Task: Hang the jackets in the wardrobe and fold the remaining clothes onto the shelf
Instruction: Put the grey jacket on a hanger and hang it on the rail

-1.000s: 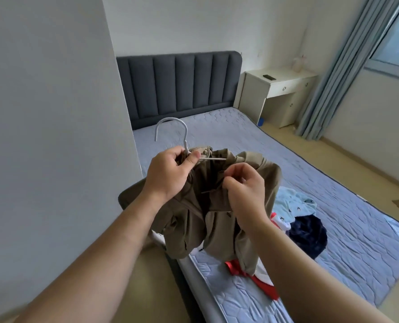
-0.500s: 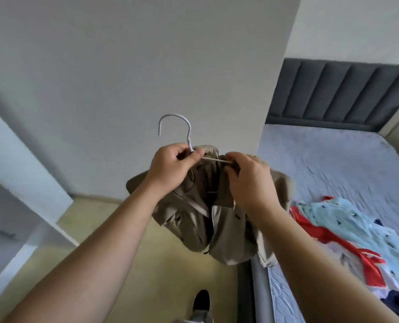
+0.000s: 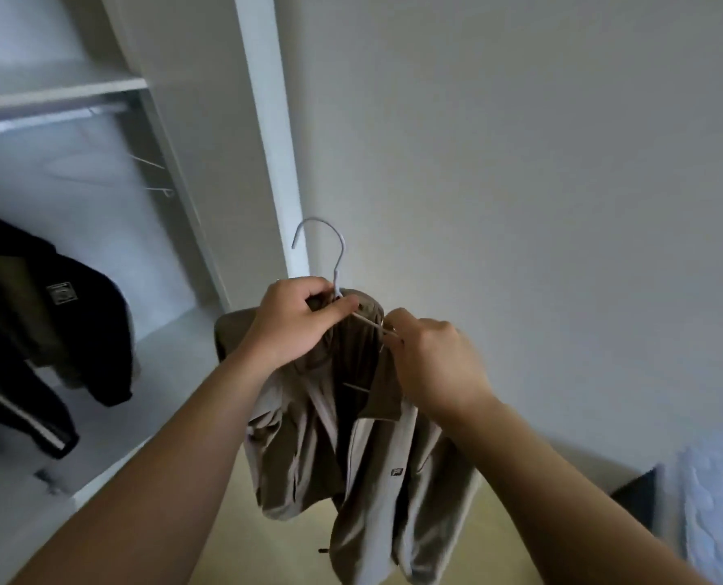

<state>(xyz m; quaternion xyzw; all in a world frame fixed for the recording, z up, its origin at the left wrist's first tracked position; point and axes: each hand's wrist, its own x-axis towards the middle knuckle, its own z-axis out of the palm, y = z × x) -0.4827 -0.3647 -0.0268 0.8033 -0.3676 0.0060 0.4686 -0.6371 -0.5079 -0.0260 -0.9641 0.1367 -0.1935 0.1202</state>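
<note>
The left hand (image 3: 296,320) gripped the white hanger (image 3: 339,263) at its neck, and the right hand (image 3: 431,361) pinched its arm. The tan jacket (image 3: 376,458) hung from it, beside the open wardrobe (image 3: 262,120).

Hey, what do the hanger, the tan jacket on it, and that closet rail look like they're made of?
Hanger: thin and evenly white, so probably coated wire, possibly plastic. Jacket: matte khaki cloth that creases softly, likely a light woven synthetic or cotton blend. Closet rail: pale with a dull sheen, seemingly metal, though blurred.
</note>
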